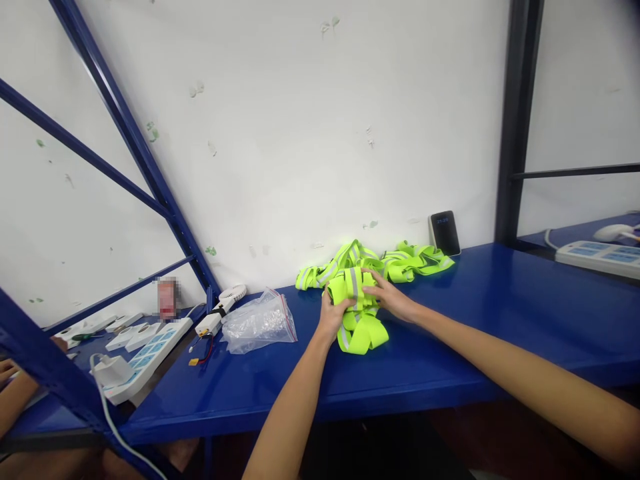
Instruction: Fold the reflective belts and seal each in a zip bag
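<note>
Between my two hands is a bundle of neon yellow reflective strap [354,287] with a silver-grey stripe, folded into layers. My left hand [332,313] grips its left side, thumb across the front. On the right side my right hand [393,297] holds the same bundle, its fingers at the upper edge and front. A loose loop of the strap [364,335] hangs below and rests on the blue table [425,360]. Behind it, more neon straps lie in a heap [353,257] against the wall, and another tangle [417,261] spreads to the right.
A clear zip bag [260,323] lies left of my hands, beside a white handheld fan [220,313] with wires. A small dark-screened clock [444,233] leans at the wall. Left, beyond a blue frame post [125,127], are a power strip [150,360] and another person's arm [17,400].
</note>
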`<state>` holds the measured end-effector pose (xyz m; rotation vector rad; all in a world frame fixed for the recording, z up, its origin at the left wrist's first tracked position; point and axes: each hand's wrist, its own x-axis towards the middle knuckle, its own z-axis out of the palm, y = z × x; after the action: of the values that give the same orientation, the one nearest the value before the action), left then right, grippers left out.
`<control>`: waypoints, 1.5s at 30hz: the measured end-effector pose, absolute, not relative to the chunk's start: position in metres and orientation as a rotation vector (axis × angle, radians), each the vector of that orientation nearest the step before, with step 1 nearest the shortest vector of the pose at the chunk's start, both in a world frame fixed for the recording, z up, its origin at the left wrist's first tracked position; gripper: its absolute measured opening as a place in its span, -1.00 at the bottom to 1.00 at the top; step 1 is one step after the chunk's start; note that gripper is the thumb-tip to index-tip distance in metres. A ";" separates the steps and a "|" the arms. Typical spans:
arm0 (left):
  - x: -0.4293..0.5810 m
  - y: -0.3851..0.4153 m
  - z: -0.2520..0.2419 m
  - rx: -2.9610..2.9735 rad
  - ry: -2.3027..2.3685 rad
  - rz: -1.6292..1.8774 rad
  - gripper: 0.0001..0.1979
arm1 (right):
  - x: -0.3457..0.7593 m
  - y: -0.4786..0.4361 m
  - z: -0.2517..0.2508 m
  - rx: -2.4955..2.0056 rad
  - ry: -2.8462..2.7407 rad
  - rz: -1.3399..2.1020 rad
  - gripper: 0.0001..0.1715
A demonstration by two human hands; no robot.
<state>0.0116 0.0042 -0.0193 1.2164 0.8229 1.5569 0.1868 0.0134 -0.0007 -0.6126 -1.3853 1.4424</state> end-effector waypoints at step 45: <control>0.017 -0.002 -0.010 1.050 0.830 1.358 -0.34 | 0.183 0.005 0.000 -0.494 -1.704 0.716 -0.65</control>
<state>0.0165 -0.0022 -0.0097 1.0504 0.8298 1.3583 0.1833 0.0054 0.0003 -0.4944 -1.7042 0.7159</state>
